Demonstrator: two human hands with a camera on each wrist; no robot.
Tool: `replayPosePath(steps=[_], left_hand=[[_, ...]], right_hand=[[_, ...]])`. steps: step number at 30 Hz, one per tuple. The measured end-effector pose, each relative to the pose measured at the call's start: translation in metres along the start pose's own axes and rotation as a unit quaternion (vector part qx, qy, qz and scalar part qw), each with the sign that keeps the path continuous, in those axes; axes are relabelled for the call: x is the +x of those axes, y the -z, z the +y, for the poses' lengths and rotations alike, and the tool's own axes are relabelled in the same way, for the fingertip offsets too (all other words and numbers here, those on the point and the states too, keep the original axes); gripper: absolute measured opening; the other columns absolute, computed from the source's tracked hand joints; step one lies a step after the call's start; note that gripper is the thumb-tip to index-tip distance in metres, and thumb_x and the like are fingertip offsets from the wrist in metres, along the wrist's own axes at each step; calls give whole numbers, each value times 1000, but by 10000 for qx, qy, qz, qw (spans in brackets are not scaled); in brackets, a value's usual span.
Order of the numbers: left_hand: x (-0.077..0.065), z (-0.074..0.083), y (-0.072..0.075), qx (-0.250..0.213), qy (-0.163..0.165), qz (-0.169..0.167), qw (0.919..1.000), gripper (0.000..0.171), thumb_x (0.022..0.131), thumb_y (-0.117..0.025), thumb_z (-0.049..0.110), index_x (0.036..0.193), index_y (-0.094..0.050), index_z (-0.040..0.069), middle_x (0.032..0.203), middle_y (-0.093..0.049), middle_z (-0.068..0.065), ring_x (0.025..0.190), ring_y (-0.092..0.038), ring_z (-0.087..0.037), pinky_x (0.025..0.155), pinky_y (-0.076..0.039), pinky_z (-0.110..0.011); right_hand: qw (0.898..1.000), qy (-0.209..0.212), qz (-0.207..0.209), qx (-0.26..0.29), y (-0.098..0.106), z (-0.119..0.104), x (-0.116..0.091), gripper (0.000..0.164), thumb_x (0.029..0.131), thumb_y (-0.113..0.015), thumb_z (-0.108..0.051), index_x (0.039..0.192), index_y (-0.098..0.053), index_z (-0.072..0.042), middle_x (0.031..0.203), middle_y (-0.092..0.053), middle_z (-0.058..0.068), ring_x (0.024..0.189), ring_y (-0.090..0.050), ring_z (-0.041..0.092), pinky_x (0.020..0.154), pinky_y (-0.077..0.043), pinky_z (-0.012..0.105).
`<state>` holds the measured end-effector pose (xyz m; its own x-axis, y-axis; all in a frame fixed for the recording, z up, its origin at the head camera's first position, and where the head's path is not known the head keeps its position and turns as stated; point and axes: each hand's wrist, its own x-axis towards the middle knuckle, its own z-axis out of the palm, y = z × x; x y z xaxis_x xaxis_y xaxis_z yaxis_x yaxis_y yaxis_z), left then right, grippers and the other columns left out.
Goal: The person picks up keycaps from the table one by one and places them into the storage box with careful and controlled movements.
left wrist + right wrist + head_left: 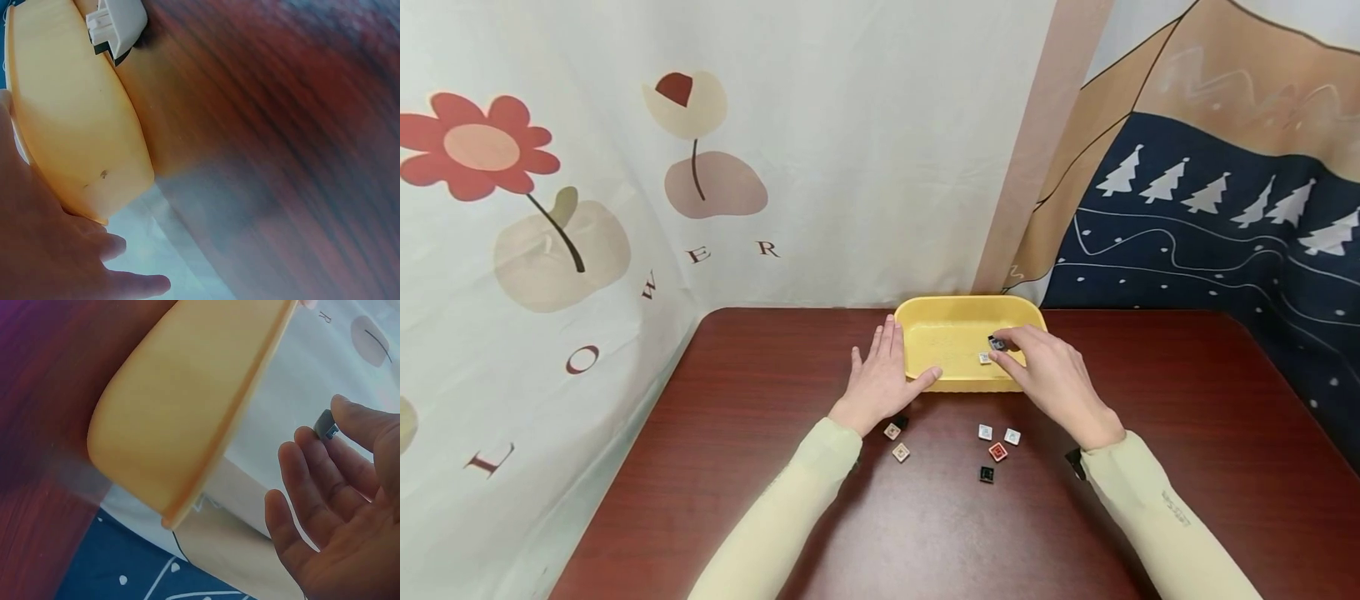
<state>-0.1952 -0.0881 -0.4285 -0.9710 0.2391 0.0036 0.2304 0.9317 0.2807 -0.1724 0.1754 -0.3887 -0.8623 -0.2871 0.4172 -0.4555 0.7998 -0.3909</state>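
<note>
A yellow plastic tray (973, 308) stands at the table's far edge. My left hand (880, 379) lies along its left side, fingers straight and thumb over the front rim. Above the tray, my right hand (1052, 375) pinches a dark grey keycap (325, 424) between thumb and fingertip, its hollow underside partly showing in the right wrist view. Inside the tray lies a white keycap (985, 358). In front of it on the table sit two white keycaps (985, 432), a red keycap (997, 452) and a black keycap (987, 474).
Near my left wrist lie two beige keycaps (900, 452) and a black keycap (902, 422), the latter partly hidden by the hand. A printed curtain (865, 167) hangs right behind the dark red wooden table (737, 433).
</note>
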Motion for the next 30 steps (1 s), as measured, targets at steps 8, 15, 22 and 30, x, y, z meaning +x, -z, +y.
replayPosePath(steps=[8, 15, 22, 30], left_hand=[[0, 1, 0, 67, -19, 24, 10000, 112, 94, -41, 81, 165, -13, -1, 173, -7, -14, 158, -14, -31, 118, -19, -68], [1, 0, 0, 87, -19, 18, 10000, 112, 94, -40, 81, 165, -13, -1, 173, -8, -15, 158, -15, -31, 118, -20, -68], [0, 0, 1, 58, -15, -15, 10000, 112, 94, -40, 82, 165, -12, -1, 173, -6, -14, 159, -13, -30, 118, -19, -68], [-1, 0, 3, 52, 1, -117, 9999, 112, 95, -38, 82, 165, -9, -1, 173, -3, -14, 159, -11, -29, 119, -17, -68]], right_hand=[[9993, -119, -339, 102, -15, 2, 18, 29, 94, -79, -22, 118, -75, -6, 107, -73, 9, 88, -66, 25, 72, -56, 46], [9985, -110, -537, 14, -29, 3, 32, 28, 93, -80, -20, 116, -75, -4, 103, -73, 11, 89, -67, 25, 76, -56, 44], [9947, -268, -987, -41, -42, 2, 42, 29, 93, -79, -19, 119, -75, -4, 109, -73, 12, 93, -68, 28, 81, -56, 45], [9878, -528, -1458, 139, -53, 3, 49, 28, 94, -77, -16, 118, -75, -2, 107, -73, 12, 92, -66, 28, 86, -53, 48]])
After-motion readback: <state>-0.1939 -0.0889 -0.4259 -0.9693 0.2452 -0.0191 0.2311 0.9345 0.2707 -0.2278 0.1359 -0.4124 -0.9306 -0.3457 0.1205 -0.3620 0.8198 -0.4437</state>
